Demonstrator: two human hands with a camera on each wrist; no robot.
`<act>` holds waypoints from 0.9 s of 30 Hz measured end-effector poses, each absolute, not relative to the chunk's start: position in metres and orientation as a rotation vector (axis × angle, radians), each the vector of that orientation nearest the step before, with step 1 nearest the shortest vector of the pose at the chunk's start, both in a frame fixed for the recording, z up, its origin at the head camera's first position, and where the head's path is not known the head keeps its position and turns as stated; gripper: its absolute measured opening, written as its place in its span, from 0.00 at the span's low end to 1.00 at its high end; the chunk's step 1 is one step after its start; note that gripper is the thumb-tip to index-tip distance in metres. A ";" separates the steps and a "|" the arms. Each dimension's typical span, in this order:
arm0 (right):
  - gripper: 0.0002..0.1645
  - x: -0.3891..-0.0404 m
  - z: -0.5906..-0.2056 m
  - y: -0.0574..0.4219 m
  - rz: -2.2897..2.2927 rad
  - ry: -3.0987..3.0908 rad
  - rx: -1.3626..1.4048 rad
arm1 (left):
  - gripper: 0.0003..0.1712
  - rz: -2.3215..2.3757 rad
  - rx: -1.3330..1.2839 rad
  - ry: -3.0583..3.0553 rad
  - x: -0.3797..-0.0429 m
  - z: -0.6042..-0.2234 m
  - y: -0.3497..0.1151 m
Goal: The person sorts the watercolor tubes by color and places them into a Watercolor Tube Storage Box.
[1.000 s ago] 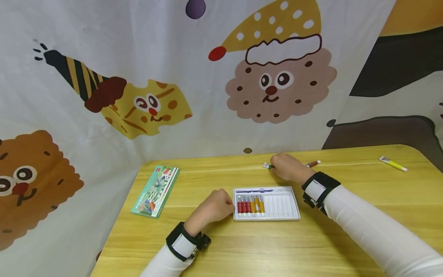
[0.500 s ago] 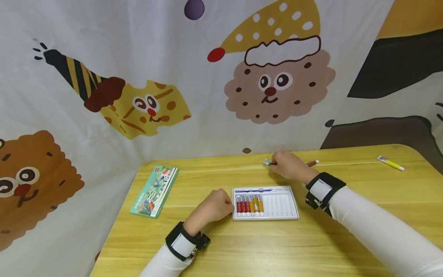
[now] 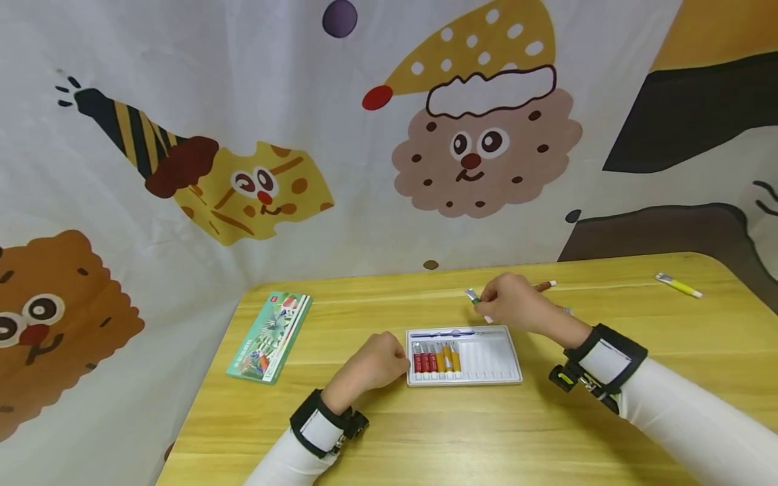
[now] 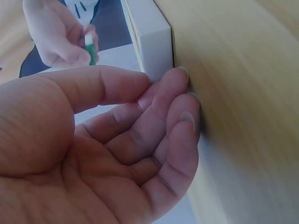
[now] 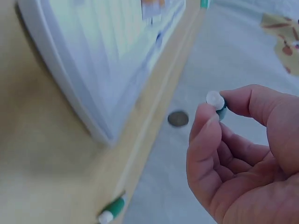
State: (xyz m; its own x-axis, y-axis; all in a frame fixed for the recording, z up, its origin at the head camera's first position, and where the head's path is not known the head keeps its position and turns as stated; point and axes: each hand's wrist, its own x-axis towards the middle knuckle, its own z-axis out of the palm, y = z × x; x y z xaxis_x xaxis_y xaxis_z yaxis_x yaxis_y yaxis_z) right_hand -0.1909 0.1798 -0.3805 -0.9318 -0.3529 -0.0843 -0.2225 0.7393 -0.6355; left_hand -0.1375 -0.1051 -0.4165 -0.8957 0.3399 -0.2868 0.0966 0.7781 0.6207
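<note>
My left hand [image 3: 378, 361] is at the left end of a white paint tray [image 3: 494, 358], its thumb and curled fingers pinching the edge. In the left wrist view, the thumb tip meets the fingers at the tray's corner [image 4: 159, 42]. Several red paint tubes [image 3: 425, 362] and yellow-orange paint tubes [image 3: 448, 358] lie in the tray's left half, below a blue paintbrush [image 3: 444, 334]. Just beyond the tray, my right hand [image 3: 516, 304] pinches a green paint tube [image 3: 472, 296] between thumb and fingers. Its white cap [image 5: 215, 100] points toward the right wrist camera.
Behind the right hand lies a brown paint tube [image 3: 545, 286]. A second green tube [image 5: 114, 208] shows on the table in the right wrist view. Far right is a yellow tube [image 3: 679, 285]. A green paint box [image 3: 270, 337] lies at the left, and a printed cloth [image 3: 365, 243] hangs behind.
My right hand has lifted the green tube and drawn it slightly nearer, turning so the white cap shows. The left hand has stayed at the tray's end.
</note>
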 end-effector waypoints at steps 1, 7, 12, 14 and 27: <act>0.14 -0.185 -0.381 0.178 -0.976 2.724 -0.461 | 0.22 0.869 0.334 2.586 -0.137 -0.417 -0.105; 0.11 -0.157 -0.389 0.165 -1.065 2.631 -0.507 | 0.25 0.859 0.353 2.591 -0.136 -0.416 -0.107; 0.12 -0.143 -0.396 0.157 -1.122 2.585 -0.481 | 0.27 0.857 0.353 2.578 -0.133 -0.415 -0.107; 0.13 -0.141 -0.398 0.155 -1.122 2.575 -0.478 | 0.26 0.855 0.349 2.575 -0.133 -0.415 -0.107; 0.12 -0.132 -0.408 0.148 -1.102 2.505 -0.329 | 0.25 0.864 0.346 2.567 -0.132 -0.414 -0.106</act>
State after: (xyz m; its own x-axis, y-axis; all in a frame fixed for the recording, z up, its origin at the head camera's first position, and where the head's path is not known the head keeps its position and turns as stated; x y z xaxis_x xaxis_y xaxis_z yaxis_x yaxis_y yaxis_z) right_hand -0.1323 0.1484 -0.4084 -0.8992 -0.3593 -0.2496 -0.0589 0.6647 -0.7447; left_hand -0.1321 -0.1062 -0.4136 -0.8860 0.3546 -0.2987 0.1020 0.7775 0.6205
